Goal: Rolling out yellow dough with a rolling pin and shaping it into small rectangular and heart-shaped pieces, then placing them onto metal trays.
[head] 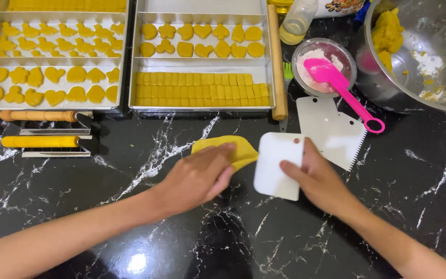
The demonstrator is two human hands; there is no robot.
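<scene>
a flat piece of yellow dough (238,148) lies in the middle of the black marble worktop (130,170). the left hand (198,177) presses on it with fingers flat and close together. just at 3 o'clock of the dough, the right hand (316,178) pinches a white plastic scraper (277,165), touching the dough edge. at 12 o'clock stand metal trays (202,106) with cut yellow shapes; at 2 o'clock, a pink spatula (336,82).

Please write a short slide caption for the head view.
Left hand presses yellow dough on black marble counter; right hand holds white scraper beside it.
</scene>
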